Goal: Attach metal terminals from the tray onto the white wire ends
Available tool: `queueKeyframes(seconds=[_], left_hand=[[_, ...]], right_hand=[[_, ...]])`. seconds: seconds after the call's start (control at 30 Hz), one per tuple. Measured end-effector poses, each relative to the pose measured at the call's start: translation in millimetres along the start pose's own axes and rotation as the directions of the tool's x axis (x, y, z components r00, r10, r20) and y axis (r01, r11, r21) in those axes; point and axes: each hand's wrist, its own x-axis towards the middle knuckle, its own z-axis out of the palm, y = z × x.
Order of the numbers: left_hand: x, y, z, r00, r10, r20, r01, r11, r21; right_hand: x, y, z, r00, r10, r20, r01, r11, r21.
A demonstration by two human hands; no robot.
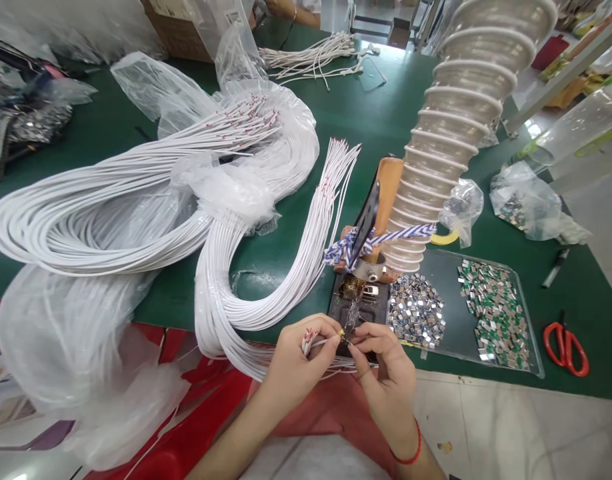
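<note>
My left hand is closed around white cables whose red-tipped ends poke out between the fingers. A cable end with a bit of yellow at its tip sits between the thumb and forefinger. Facing it, my right hand pinches with thumb and forefinger; a small dark piece shows at the fingertips, too small to name. Both hands nearly meet at the front edge of a dark block-like fixture. Above the fixture stands an orange-brown upright piece, bound with a blue-and-white striped cord.
A ribbed clear hose comes down beside the fixture. Bundles of white cable cover the left of the green table. On the right lie a tray with heaps of small metal connectors, red-handled scissors and a marker.
</note>
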Motion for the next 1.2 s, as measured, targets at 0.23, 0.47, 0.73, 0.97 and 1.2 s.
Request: queueKeyframes(seconds=[0.23, 0.47, 0.73, 0.97, 1.2], left_hand=[[1, 4, 1.1, 1.0, 0.025, -0.009, -0.026, 1.0, -0.016], [1, 4, 1.3, 1.0, -0.015, -0.02, 0.013, 0.998, -0.06], [3, -2, -0.5, 0.999, -0.035, 0.009, 0.035, 0.999, -0.024], [1, -4, 1.7, 0.998, -0.059, 0.018, 0.059, 0.998, 0.014], [-14, -12, 2.7, 0.997, -0.001, 0.083, -0.003, 0.999, 0.044]], right_hand=[[2, -5, -3, 1.0, -0.028, 0.0, 0.028, 0.999, -0.031], [8, -10, 0, 0.998, -0.055, -0.014, 0.054, 0.997, -0.059], [5, -4, -3, 0.998, -0.048, 0.03, 0.05, 0.996, -0.07], [-1, -3, -4, 0.999, -0.021, 0.034, 0.023, 0.997, -0.07], [-4, -8, -7, 0.998, 0.062, 0.02, -0.06, 0.996, -0.073]])
